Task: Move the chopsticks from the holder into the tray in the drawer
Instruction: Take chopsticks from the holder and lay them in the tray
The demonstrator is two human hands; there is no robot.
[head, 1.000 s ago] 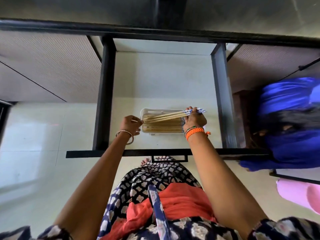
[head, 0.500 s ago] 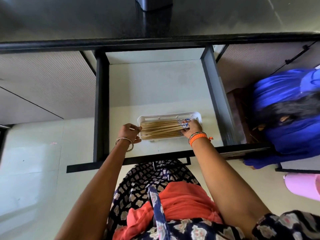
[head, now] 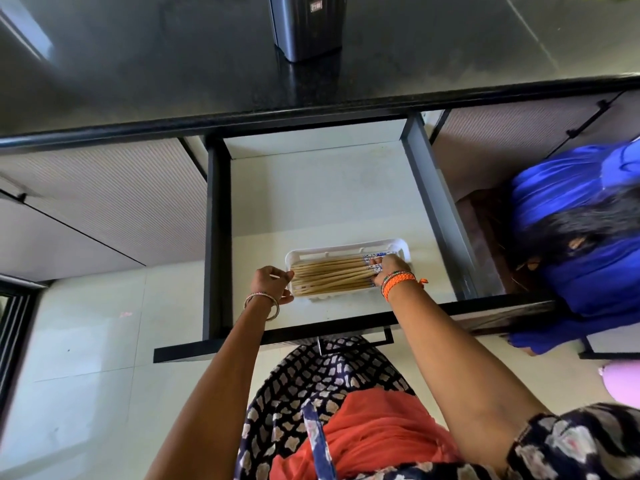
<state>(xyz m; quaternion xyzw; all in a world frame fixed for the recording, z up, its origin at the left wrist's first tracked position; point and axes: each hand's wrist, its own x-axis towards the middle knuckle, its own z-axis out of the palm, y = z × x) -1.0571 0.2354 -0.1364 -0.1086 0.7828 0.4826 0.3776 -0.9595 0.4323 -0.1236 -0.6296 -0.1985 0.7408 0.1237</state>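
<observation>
A: Where are the chopsticks [head: 330, 277]?

B: Low in the middle of the frame, lying flat as a bundle inside the tray [head: 349, 249]. They run left to right, bare wood tips to the left, blue-and-white patterned ends to the right.

A: And the tray?

B: White, oblong, on the pale floor of the open drawer [head: 322, 188], near the drawer's front edge.

A: The hands?

B: The right hand [head: 389, 270] is over the tray's right end, its fingers laid on the patterned ends of the chopsticks. Whether that grip pinches them or only presses on them, I cannot tell. Orange and green bands circle that wrist.

A: The left hand [head: 272, 284]?

B: At the tray's left end, fingers curled round the rim, thumb at the near corner, so its grip holds the tray. A metal bangle [head: 261, 304] sits on the wrist.

A: Further out?

B: The drawer has dark side walls and a dark front bar with a handle. Above it runs a glossy black tabletop [head: 138, 71], and at the upper middle of the frame a black holder [head: 306, 26] stands on it, well apart from the tray. At the right edge a second person in blue [head: 585, 251] crouches beside the drawer.
</observation>
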